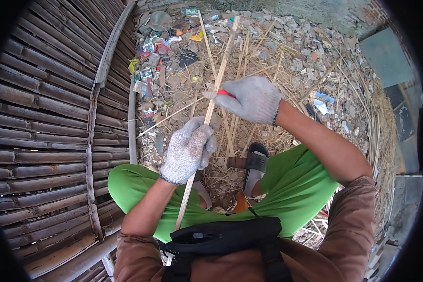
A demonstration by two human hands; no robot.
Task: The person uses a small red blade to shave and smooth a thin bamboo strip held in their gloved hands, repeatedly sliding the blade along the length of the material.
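Observation:
A long pale bamboo strip slants from beside my waist up toward the far side. My left hand, in a grey-white knit glove, is closed around its middle. Just beyond it, my right hand wears a matching glove and grips a knife by its red handle. The short blade lies across the strip and points left; its edge is too small to make out. A thin split sliver sticks out leftward near the blade.
Several bamboo strips and shavings lie on the ground ahead, among plastic litter and rubble. A bamboo slat wall stands close on my left. My green-trousered knees and sandal flank the work; a black bag rests at my waist.

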